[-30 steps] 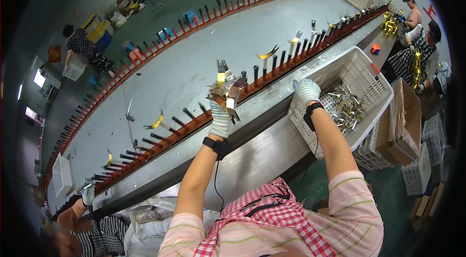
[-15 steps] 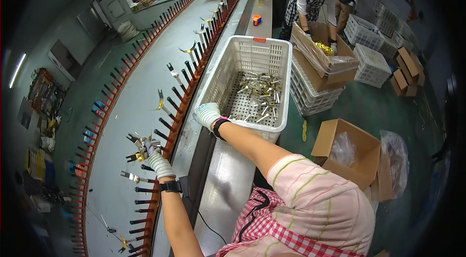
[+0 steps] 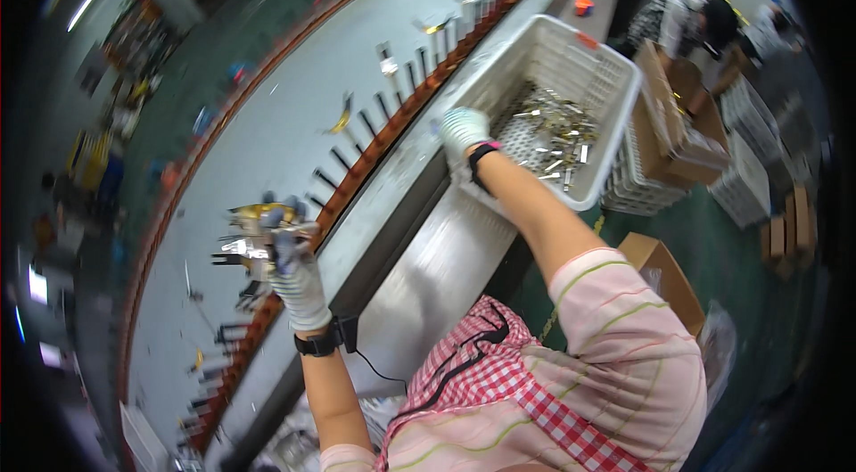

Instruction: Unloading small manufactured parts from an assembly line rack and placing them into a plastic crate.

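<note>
My left hand, in a striped knit glove with grey fingertips, is closed round a bunch of forked metal pieces, some silver and some gold. It is over the row of pegs along the conveyor's near edge. Their held ends are hidden by my fingers. My right hand, gloved alike, is closed on the near left rim of a white plastic crate. Many loose small silver and gold metal pieces lie in the crate's bottom. Motion blurs the picture somewhat.
The pale conveyor curves away on the left, edged with black pegs, some bearing forked pieces. A steel ledge runs beside me. A person leans over a cardboard box on stacked crates at right. Another open box is nearer.
The view has turned, so the conveyor slants more and the crate appears farther up and right. My left hand still grips the forked pieces, and my right hand remains on the crate's rim.
</note>
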Motion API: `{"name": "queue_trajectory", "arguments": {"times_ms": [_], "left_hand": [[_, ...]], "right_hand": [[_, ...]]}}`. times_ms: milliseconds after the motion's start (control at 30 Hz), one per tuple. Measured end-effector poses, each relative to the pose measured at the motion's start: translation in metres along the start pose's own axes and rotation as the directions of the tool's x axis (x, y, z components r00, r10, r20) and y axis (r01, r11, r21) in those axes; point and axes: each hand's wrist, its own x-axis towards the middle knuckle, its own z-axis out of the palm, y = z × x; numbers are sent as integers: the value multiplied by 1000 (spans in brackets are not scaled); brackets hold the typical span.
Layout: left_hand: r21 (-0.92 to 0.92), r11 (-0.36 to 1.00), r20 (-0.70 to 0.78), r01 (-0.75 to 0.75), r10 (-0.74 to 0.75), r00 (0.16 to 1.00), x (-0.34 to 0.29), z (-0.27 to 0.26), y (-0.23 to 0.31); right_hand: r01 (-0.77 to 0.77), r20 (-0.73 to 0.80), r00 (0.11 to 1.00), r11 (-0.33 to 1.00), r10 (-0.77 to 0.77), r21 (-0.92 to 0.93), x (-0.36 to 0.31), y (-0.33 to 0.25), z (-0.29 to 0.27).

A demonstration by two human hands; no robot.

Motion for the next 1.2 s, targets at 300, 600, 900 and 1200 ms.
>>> {"name": "queue_trajectory", "arguments": {"times_ms": [300,600,900,1200], "left_hand": [[673,654,-572,346,163,804,-175,-168,46],[379,507,-905,774,376,197,-391,-285,77],[295,186,-941,937,-112,319,-413,-228,49],[644,69,-763,762,-12,646,-322,-146,89]], "right_hand": [[267,14,963,963,-268,47,81,72,54],[571,-120,813,741,-570,353,192,181,122],[260,135,949,950,-284,172,161,145,83],[346,108,932,938,-345,14,121,168,5]]}}
